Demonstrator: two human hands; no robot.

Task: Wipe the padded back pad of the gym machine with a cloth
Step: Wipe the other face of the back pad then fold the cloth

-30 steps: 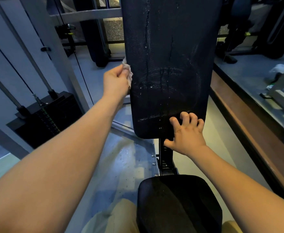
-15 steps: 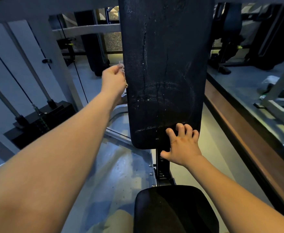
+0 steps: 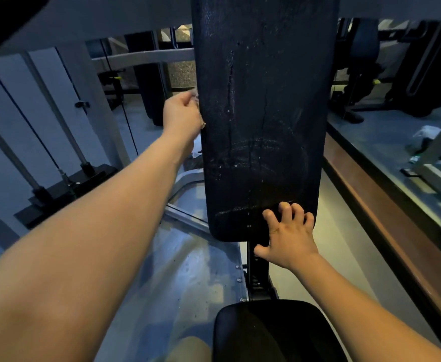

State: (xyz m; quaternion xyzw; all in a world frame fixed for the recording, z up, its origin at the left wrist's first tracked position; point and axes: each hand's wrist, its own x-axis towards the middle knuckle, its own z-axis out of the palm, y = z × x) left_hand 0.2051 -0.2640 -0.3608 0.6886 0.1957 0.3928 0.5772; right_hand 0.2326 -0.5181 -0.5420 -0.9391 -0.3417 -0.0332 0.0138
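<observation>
The black padded back pad [image 3: 263, 105] stands upright in the middle of the view, cracked and streaked with damp smears. My left hand [image 3: 181, 117] is pressed against the pad's left edge and is closed on a small pale cloth [image 3: 197, 96], of which only a thin strip shows between the hand and the pad. My right hand [image 3: 288, 235] rests on the pad's bottom right corner with fingers spread and curled, holding nothing. The black seat pad [image 3: 266, 333] lies below, near the bottom edge.
A weight stack [image 3: 65, 186] with cables and guide rods stands to the left behind grey frame beams. A wooden ledge [image 3: 386, 205] runs along the right. Other gym machines [image 3: 417, 74] stand at the back right. My knee [image 3: 188, 348] shows at the bottom.
The view has tilted up, so the pad and seat sit lower in frame. My left hand stays at the pad's left edge and now hides more of the cloth. My right hand has not shifted on the pad.
</observation>
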